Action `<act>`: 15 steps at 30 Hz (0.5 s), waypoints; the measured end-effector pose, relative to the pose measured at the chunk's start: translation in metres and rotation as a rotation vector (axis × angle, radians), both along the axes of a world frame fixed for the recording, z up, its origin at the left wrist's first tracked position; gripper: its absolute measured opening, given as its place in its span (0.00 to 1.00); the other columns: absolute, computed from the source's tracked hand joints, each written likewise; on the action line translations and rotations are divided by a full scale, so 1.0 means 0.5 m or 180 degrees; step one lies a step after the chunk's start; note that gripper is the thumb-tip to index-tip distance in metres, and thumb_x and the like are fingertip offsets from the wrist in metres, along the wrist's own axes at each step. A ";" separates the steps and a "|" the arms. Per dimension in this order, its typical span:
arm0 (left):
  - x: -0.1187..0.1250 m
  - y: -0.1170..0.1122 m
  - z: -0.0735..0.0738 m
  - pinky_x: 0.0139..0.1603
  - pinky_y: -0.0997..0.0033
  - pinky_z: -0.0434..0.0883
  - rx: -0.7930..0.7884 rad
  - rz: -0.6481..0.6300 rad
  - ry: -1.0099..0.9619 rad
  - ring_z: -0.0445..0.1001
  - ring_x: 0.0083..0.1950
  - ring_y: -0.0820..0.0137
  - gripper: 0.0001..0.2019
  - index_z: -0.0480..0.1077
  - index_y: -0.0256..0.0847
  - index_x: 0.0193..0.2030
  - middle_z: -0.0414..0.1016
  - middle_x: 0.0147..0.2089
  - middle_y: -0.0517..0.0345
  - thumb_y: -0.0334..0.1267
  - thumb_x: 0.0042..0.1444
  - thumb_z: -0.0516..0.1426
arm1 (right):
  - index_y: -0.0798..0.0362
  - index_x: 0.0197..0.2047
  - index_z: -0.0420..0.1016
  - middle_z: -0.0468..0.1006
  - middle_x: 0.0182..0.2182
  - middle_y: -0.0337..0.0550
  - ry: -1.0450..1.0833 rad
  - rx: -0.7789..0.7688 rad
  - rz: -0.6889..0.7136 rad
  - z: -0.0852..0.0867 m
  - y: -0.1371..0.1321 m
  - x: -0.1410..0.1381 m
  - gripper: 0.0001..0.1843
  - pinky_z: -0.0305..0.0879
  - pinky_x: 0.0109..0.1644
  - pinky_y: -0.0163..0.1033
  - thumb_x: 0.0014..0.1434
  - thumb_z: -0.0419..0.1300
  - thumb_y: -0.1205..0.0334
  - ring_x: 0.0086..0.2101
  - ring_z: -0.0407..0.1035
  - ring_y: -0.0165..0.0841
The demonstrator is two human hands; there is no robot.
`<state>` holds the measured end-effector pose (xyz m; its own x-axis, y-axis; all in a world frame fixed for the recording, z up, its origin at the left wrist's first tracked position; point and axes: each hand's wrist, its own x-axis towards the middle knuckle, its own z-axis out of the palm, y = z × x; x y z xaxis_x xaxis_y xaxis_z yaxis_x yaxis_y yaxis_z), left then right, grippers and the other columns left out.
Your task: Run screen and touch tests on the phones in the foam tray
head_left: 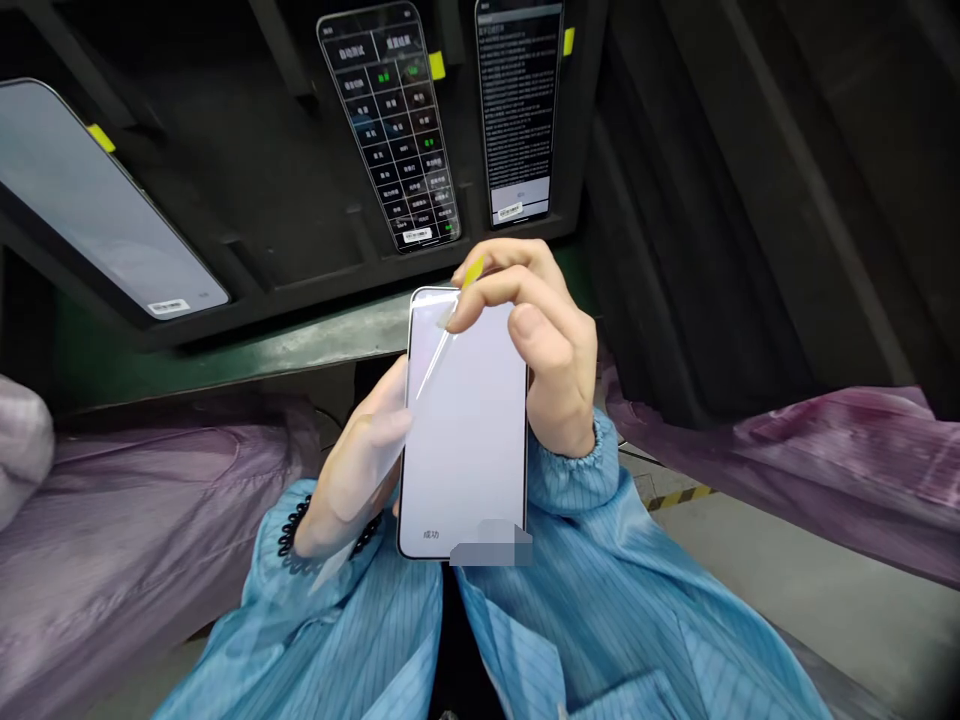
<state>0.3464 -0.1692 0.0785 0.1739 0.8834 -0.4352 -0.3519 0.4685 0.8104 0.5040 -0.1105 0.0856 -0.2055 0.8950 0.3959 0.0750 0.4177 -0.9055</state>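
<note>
A smartphone with a pale lit screen stands upright in my left hand, whose fingers wrap its left side and back. Clear screen film lies partly lifted off the phone's upper left and spreads past that edge, in front of my left hand. My right hand bends over the top of the phone. Its index fingertip touches the film beside a yellow pull tab, and the tab shows between the fingers. The right thumb is held apart from the index finger. Small dark characters show low on the screen.
Beyond my hands a black slotted tray holds a pale-screened phone, a phone with a menu grid and one with text lines. Green bench edge runs below. Black ribbed trays stand right. People in purple sleeves flank me.
</note>
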 end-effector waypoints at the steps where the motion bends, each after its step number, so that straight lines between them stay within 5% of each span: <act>1: -0.002 -0.001 -0.002 0.33 0.69 0.75 -0.0022 -0.0007 0.0020 0.79 0.42 0.61 0.23 0.75 0.45 0.56 0.80 0.48 0.55 0.45 0.53 0.62 | 0.47 0.35 0.77 0.75 0.45 0.42 0.0037 -0.0001 0.0050 0.002 0.003 0.002 0.19 0.69 0.62 0.49 0.73 0.49 0.56 0.51 0.72 0.39; 6: -0.008 -0.004 -0.011 0.32 0.70 0.73 0.0027 -0.0026 0.0002 0.78 0.38 0.64 0.23 0.76 0.45 0.56 0.81 0.46 0.57 0.43 0.52 0.61 | 0.48 0.26 0.74 0.76 0.37 0.42 -0.0197 0.0027 0.0228 0.015 0.028 0.017 0.26 0.74 0.55 0.48 0.74 0.48 0.51 0.41 0.73 0.37; 11: -0.007 -0.006 -0.024 0.35 0.66 0.74 0.0041 -0.0253 0.0075 0.79 0.42 0.58 0.24 0.76 0.44 0.57 0.81 0.47 0.54 0.44 0.52 0.60 | 0.47 0.22 0.69 0.76 0.33 0.39 -0.0435 0.0377 0.0446 0.032 0.043 0.020 0.28 0.71 0.59 0.50 0.73 0.49 0.49 0.38 0.71 0.36; 15: -0.017 -0.006 -0.037 0.34 0.67 0.75 0.0067 -0.0025 0.0336 0.79 0.43 0.59 0.25 0.75 0.44 0.58 0.81 0.51 0.55 0.44 0.52 0.61 | 0.46 0.20 0.65 0.78 0.37 0.39 -0.0227 0.0269 0.0137 0.042 0.041 0.019 0.27 0.72 0.59 0.50 0.72 0.48 0.52 0.41 0.72 0.39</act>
